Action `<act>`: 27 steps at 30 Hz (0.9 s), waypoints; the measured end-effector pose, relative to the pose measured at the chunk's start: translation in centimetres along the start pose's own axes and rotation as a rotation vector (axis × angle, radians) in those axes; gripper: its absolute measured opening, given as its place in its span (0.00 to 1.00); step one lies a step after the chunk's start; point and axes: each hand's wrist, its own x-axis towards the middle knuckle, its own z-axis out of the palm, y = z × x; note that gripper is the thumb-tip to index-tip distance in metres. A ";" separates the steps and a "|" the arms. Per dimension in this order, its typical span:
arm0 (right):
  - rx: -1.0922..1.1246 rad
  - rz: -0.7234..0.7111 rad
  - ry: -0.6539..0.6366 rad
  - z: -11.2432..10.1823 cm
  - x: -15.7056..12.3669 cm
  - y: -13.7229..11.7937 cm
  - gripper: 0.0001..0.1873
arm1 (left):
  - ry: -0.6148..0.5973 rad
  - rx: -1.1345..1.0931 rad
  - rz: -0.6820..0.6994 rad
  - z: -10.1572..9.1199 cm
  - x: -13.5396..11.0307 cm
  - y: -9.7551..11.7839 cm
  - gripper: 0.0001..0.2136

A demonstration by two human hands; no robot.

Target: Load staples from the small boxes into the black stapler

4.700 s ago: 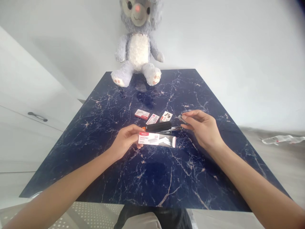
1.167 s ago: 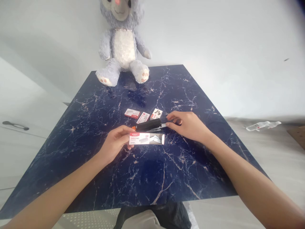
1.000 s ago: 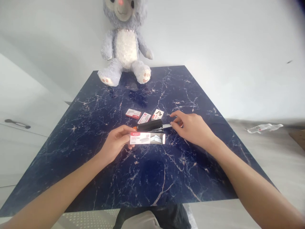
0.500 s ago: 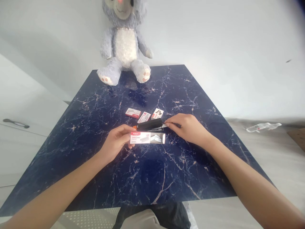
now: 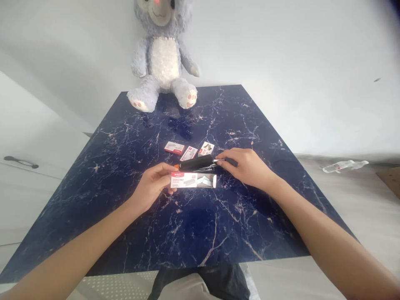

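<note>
My left hand (image 5: 153, 185) is closed at the left end of a white and red staple box (image 5: 183, 180), its index finger by the orange tip of a black stapler (image 5: 200, 162). The box is slid partly open, and silvery staples (image 5: 204, 180) show in its tray. Just behind the box lies the stapler. My right hand (image 5: 245, 163) pinches a thin metal part at the stapler's right end between thumb and fingers. What the curled fingers of both hands touch underneath is hidden.
Behind the stapler lie three small red and white boxes: one on the left (image 5: 174, 148), one in the middle (image 5: 188, 153) and one on the right (image 5: 206, 148). A grey plush toy (image 5: 165, 58) sits at the far edge of the blue marbled table (image 5: 184, 225). Plastic bottles (image 5: 343, 166) lie on the floor.
Hardly anything differs. My right hand keeps its pinch at the stapler's end with a very slight shift; my left hand and the staple box stay in place.
</note>
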 end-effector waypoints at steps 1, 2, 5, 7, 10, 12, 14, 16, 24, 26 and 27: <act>0.013 0.011 0.002 -0.1 0.0 0.0 0.12 | 0.002 0.001 0.000 0.0 0.0 0.0 0.08; 0.028 0.016 0.001 -0.1 0.0 0.0 0.11 | 0.004 0.001 0.000 0.0 0.0 0.0 0.08; 0.069 0.012 -0.005 0.0 0.1 0.1 0.09 | 0.003 0.002 0.005 0.0 0.0 -0.1 0.08; 0.086 0.019 -0.011 0.1 0.1 0.2 0.09 | -0.003 0.003 0.007 -0.1 0.1 -0.3 0.07; 0.104 0.036 -0.014 0.2 0.1 0.4 0.08 | -0.011 0.002 0.009 -0.2 0.1 -0.4 0.06; 0.113 0.043 -0.012 0.2 0.2 0.4 0.08 | -0.015 0.002 0.011 -0.2 0.1 -0.4 0.06; 0.117 0.055 -0.009 0.1 0.2 0.4 0.09 | -0.014 0.002 0.012 -0.2 0.1 -0.3 0.06; 0.120 0.070 -0.003 0.2 0.2 0.4 0.08 | -0.010 0.003 0.010 -0.1 0.1 -0.2 0.07; 0.109 0.074 0.005 0.3 0.1 0.1 0.08 | -0.015 0.001 0.014 -0.1 0.1 -0.2 0.07; 0.052 0.103 0.019 0.1 0.1 -0.1 0.08 | -0.017 0.000 0.015 -0.1 0.0 -0.2 0.07; 0.016 0.139 0.021 -0.1 0.0 -0.3 0.09 | -0.012 -0.003 0.020 -0.1 0.0 -0.3 0.07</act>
